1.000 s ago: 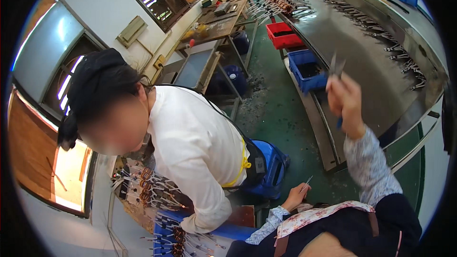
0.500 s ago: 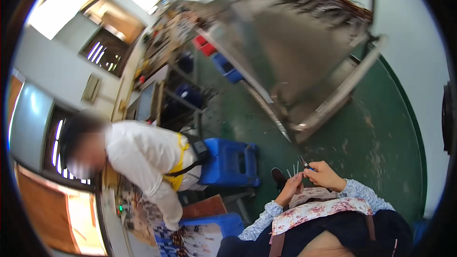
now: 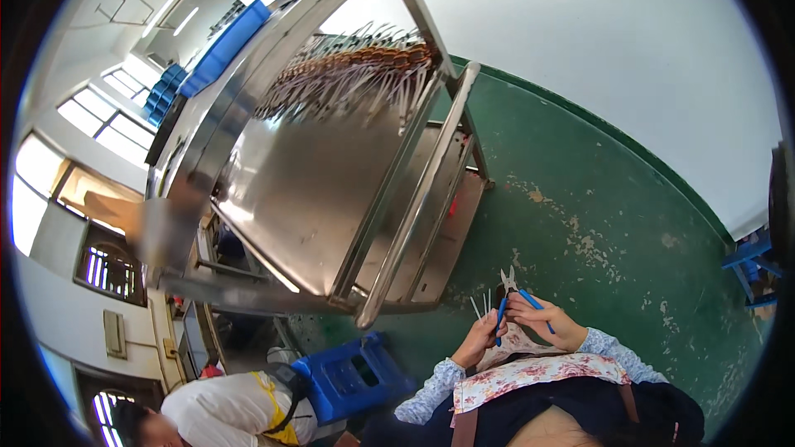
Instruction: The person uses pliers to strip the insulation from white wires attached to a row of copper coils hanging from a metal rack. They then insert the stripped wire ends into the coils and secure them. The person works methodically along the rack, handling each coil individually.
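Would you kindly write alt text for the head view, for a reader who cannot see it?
A person's right hand holds blue-handled pliers in front of a floral apron, while the left hand holds thin metal pieces. Beyond stand a steel table with rows of pliers, a green floor and a blue stool.

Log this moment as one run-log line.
right hand: holds blue-handled pliers | left hand: on pliers handle, holds thin metal pieces | steel table ahead

Workshop, steel worktable (image 3: 315, 190) piled with pliers (image 3: 356, 74), green floor (image 3: 613, 223)
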A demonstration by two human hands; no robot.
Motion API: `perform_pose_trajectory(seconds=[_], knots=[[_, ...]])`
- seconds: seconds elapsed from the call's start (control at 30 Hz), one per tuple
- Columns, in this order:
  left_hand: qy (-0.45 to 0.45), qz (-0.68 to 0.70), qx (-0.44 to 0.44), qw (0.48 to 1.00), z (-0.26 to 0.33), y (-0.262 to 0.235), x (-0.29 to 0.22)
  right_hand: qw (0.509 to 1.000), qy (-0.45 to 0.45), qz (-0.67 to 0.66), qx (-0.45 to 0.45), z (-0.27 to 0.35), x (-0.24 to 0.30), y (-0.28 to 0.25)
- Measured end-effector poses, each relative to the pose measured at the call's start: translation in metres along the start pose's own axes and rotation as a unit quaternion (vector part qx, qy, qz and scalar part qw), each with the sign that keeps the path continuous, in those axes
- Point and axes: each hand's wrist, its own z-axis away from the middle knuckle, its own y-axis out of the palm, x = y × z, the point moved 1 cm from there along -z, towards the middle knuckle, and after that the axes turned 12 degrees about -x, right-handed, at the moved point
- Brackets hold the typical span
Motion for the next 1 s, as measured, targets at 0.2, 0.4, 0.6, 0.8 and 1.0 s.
perform_pose_trajectory(seconds=[0.2,0.4,0.6,0.8,1.0], knots=[[0.014,-0.036,0.045,0.998,-0.099,0.031,-0.059,0.999,-0.036,-0.034,-0.017,-0.059,0.073,-0.026],[0.052,0.002,0.096,0.994,-0.190,0.088,-0.125,0.979,-0.123,0.125,-0.098,-0.101,0.180,-0.014],[0.064,-0.003,0.115,0.991,-0.238,0.114,-0.169,0.980,-0.131,0.116,-0.099,-0.131,0.244,-0.026],[0.026,0.012,0.054,0.998,-0.275,0.132,-0.191,0.989,-0.089,0.106,-0.051,-0.165,0.288,-0.058],[0.103,0.132,-0.081,0.983,-0.301,0.172,-0.204,0.962,0.015,0.241,0.126,-0.214,0.374,-0.080]])
